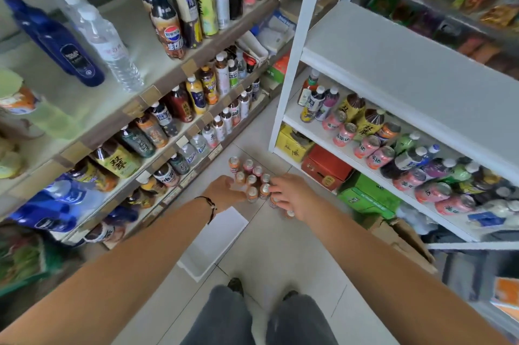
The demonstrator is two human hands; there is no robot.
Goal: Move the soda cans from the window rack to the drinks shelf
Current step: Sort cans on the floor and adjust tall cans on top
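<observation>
- A cluster of small pink and orange aluminium soda cans (252,179) stands upright on the pale tiled floor (280,246), at about 12 o'clock from the person's feet, between the two shelf units.
- The left hand (224,190) reaches in at the cluster's 9 o'clock side; whether its fingers touch or grasp a can cannot be told.
- The right hand (292,195) comes in from 3 o'clock, fingers (276,188) spread over the nearest cans; a real grasp cannot be made out through the blur.
- A white rectangular plastic tray (213,243) lies on the floor at the cluster's 6 o'clock, just beside the left wrist.
- At 3 o'clock, the white metal rack (393,63) holds a row of pink cans lying on their sides (373,148) among bottles.
- At 9 o'clock, the brown-edged bottle shelving (157,91) carries mostly bottled drinks.
- Judgement: the job looks midway, with the floor cans not yet shelved.
</observation>
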